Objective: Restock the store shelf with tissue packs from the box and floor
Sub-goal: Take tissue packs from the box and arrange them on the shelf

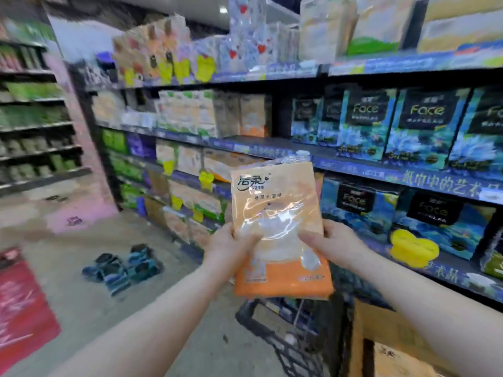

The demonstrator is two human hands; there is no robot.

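I hold an orange and white tissue pack point(275, 197) upright in front of the shelf. My left hand point(231, 247) grips its lower left side and my right hand point(330, 240) grips its lower right side. Behind the pack, the middle shelf point(275, 148) has a dark gap between similar orange packs point(253, 115) on the left and blue "Face" tissue packs point(424, 123) on the right. A few blue packs point(125, 268) lie on the floor to the left. A brown cardboard box point(394, 338) stands at the lower right, below my right arm.
A black wire basket or cart point(288, 336) sits under the pack, next to the box. More tissue packs fill the upper and lower shelves. A red sign point(21, 303) lies at the lower left. Another shelf unit point(35, 126) stands far left.
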